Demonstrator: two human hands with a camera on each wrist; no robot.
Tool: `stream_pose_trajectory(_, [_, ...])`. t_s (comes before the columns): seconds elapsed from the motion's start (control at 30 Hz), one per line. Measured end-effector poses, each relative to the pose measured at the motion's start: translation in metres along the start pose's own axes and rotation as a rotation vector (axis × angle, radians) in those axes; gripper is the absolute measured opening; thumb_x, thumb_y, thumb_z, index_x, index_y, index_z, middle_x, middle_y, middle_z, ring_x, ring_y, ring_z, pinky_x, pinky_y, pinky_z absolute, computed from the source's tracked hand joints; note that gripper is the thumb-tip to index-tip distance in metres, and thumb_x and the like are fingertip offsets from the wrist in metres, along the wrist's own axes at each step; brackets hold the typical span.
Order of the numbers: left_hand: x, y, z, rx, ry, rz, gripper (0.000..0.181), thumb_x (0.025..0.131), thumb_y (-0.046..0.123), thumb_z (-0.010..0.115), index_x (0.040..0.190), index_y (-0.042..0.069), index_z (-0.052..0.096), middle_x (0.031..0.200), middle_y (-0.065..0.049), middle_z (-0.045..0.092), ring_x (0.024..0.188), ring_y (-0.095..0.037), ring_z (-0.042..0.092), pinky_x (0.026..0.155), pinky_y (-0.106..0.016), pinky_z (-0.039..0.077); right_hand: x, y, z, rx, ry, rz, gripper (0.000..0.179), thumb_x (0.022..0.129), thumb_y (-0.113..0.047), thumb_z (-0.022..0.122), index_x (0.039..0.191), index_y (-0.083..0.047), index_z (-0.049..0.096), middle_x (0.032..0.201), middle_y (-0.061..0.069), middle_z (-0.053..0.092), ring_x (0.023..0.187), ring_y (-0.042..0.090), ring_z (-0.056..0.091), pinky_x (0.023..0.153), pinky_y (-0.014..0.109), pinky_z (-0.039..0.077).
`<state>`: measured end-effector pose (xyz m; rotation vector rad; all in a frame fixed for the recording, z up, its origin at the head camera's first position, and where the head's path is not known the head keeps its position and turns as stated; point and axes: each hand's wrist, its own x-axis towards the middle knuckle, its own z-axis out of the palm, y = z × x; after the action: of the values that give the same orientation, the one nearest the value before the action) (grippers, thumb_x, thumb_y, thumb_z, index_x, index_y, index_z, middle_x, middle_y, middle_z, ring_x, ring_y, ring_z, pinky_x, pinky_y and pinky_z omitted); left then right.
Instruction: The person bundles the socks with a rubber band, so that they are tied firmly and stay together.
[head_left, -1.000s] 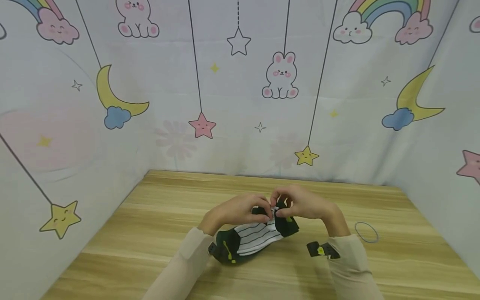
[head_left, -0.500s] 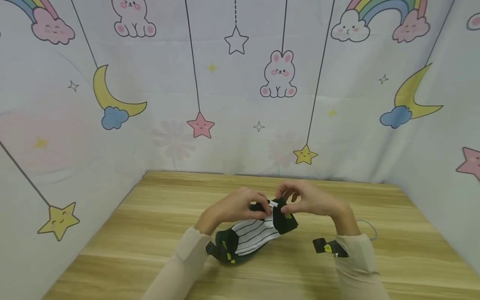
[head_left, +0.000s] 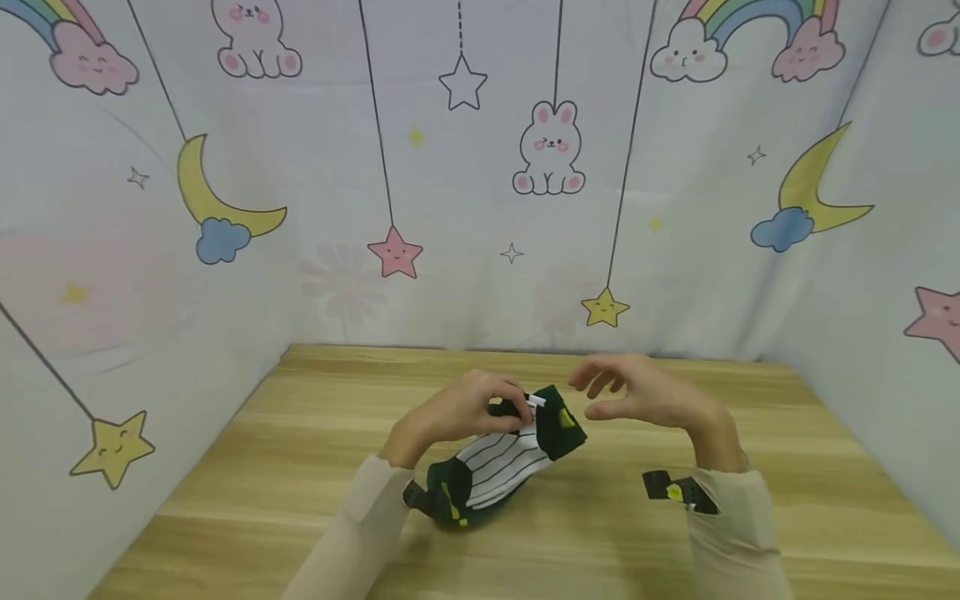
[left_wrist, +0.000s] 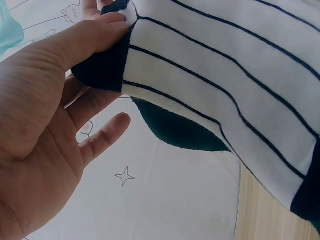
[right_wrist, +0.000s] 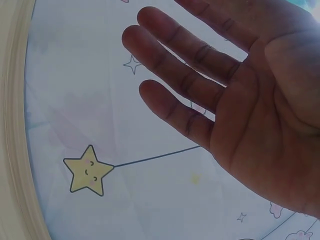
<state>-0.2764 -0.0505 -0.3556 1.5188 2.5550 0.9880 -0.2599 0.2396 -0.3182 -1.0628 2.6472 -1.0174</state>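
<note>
A small cloth piece [head_left: 495,471], white with thin dark stripes and dark green ends bearing yellow marks, stands tilted over the wooden table. My left hand [head_left: 480,408] pinches its upper edge between thumb and fingers. In the left wrist view, the left thumb [left_wrist: 95,37] presses on the dark border of the striped fabric [left_wrist: 200,65], with green material behind it. A short white strip [head_left: 536,401] shows at the top edge beside those fingers. My right hand [head_left: 652,392] hovers apart, right of the cloth, holding nothing; the right wrist view shows its fingers [right_wrist: 170,60] spread loosely.
The wooden table [head_left: 337,383] is bordered by a white backdrop [head_left: 465,308] printed with stars, moons and rabbits. Black wrist devices are strapped to both sleeves, the right device [head_left: 678,492] with a yellow mark. A thin bluish ring is almost wholly hidden behind the right wrist.
My right hand has let go of the cloth's dark end and drawn away to the right, its fingers parting. The left hand keeps its pinch, and the cloth's right end tilts up slightly more.
</note>
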Motion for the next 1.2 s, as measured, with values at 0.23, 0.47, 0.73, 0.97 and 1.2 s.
stream_pose_trajectory(0.23, [0.003, -0.001, 0.001, 0.034, -0.009, 0.019, 0.007, 0.092, 0.010, 0.073, 0.097, 0.015, 0.075, 0.102, 0.007, 0.069, 0.093, -0.002, 0.061, 0.084, -0.021, 0.051, -0.008, 0.006, -0.008, -0.018, -0.001, 0.060, 0.032, 0.092, -0.025, 0.075, 0.120, -0.014, 0.067, 0.114, 0.000, 0.068, 0.103, 0.019, 0.065, 0.084, 0.036, 0.054])
stream_pose_trajectory(0.47, [0.000, -0.002, -0.003, 0.044, 0.001, 0.000, 0.008, 0.091, 0.008, 0.074, 0.095, 0.015, 0.074, 0.101, 0.007, 0.069, 0.092, -0.004, 0.062, 0.083, -0.021, 0.051, -0.021, 0.019, -0.018, -0.048, 0.027, 0.097, 0.030, 0.094, -0.022, 0.072, 0.121, -0.008, 0.068, 0.114, 0.002, 0.069, 0.101, 0.019, 0.066, 0.081, 0.033, 0.054])
stream_pose_trajectory(0.73, [0.003, -0.002, -0.001, 0.039, 0.019, -0.003, 0.007, 0.092, 0.010, 0.073, 0.097, 0.014, 0.075, 0.102, 0.007, 0.068, 0.093, -0.004, 0.061, 0.084, -0.022, 0.051, -0.037, 0.041, -0.033, -0.049, 0.010, 0.222, 0.030, 0.095, -0.019, 0.071, 0.121, -0.005, 0.066, 0.114, 0.005, 0.068, 0.101, 0.021, 0.066, 0.079, 0.034, 0.054])
stream_pose_trajectory(0.97, [0.001, -0.002, -0.007, 0.046, 0.028, -0.005, 0.006, 0.092, 0.010, 0.073, 0.097, 0.014, 0.074, 0.103, 0.006, 0.067, 0.094, -0.006, 0.061, 0.084, -0.023, 0.051, -0.042, 0.053, -0.035, -0.015, -0.002, 0.245, 0.034, 0.095, -0.020, 0.071, 0.124, -0.005, 0.065, 0.117, 0.009, 0.068, 0.103, 0.024, 0.065, 0.082, 0.037, 0.053])
stream_pose_trajectory(1.2, [0.001, -0.003, -0.010, 0.071, 0.025, -0.003, 0.006, 0.092, 0.010, 0.073, 0.097, 0.014, 0.074, 0.103, 0.005, 0.067, 0.094, -0.006, 0.061, 0.084, -0.023, 0.051, -0.053, 0.066, -0.038, -0.035, -0.045, 0.263, 0.035, 0.096, -0.017, 0.069, 0.125, 0.000, 0.064, 0.118, 0.016, 0.067, 0.106, 0.033, 0.065, 0.084, 0.043, 0.053])
